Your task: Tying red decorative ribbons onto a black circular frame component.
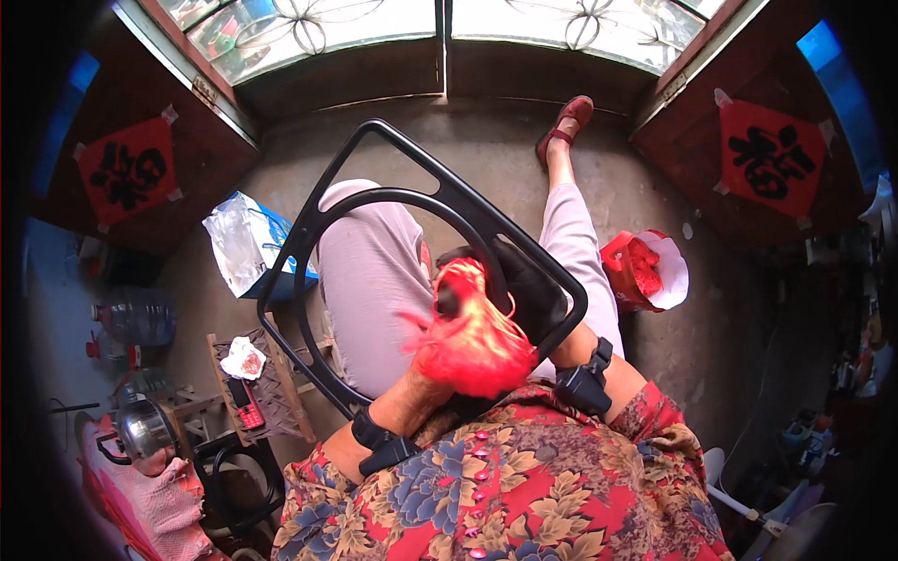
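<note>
A black square frame (535, 245) with rounded corners and a ring (488, 251) inside it lies tilted across my lap. Over its near part hangs a blurred bundle of loose, shiny red strands (486, 351). My left hand (438, 376) is at this bundle and seems closed on it; the strands cover most of its fingers. By the frame's right corner my right forearm runs up to a black shape (531, 294), perhaps a glove, at the ring. The fingers of my right hand cannot be made out there. Both wrists carry black strapped devices.
A red bag (613, 285) with red material stands beyond my right leg. At the left are a blue-and-white bag (253, 238), a small wooden stool (271, 369) bearing a red phone (248, 411) and crumpled tissue, and a metal pot (148, 432). Glazed double doors stand ahead.
</note>
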Motion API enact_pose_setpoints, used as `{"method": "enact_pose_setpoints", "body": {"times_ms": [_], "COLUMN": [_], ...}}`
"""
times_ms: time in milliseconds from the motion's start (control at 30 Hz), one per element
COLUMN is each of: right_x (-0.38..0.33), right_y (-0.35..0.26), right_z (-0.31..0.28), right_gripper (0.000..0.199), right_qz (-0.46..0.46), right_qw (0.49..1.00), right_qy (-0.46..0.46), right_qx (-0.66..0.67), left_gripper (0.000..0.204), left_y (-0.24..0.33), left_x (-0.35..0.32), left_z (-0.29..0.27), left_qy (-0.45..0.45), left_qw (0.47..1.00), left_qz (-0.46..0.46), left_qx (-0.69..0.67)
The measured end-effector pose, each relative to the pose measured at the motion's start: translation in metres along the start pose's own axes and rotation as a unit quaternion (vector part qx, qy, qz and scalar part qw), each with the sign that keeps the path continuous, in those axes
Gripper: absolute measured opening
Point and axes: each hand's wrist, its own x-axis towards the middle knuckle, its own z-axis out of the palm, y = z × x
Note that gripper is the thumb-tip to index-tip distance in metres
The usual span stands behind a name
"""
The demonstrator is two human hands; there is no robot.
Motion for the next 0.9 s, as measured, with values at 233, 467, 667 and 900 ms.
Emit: {"method": "enact_pose_setpoints", "body": {"times_ms": [233,467,667,900], "right_x": [-0.005,-0.023,-0.049,-0.064], "right_y": [-0.026,-0.028,-0.030,-0.022], "right_z": [0.013,-0.036,-0.029,-0.054], "right_gripper": [0.055,0.050,0.030,0.032], "right_qz": [0.092,0.005,-0.117,-0.033], "right_qw": [0.977,0.988,0.989,0.993], "right_qy": [-0.153,-0.092,0.035,0.064], "right_qx": [0.120,-0.120,0.084,0.097], "left_gripper": [0.026,0.019,0.019,0.022], "left_y": [0.003,0.012,0.016,0.016], "left_x": [0.005,0.006,0.007,0.007], "left_z": [0.017,0.022,0.031,0.036], "left_qy": [0.077,0.100,0.103,0.095], "left_qw": [0.985,0.970,0.966,0.964], "left_qz": [0.038,0.028,-0.005,0.022], "left_qx": [0.152,0.222,0.236,0.247]}}
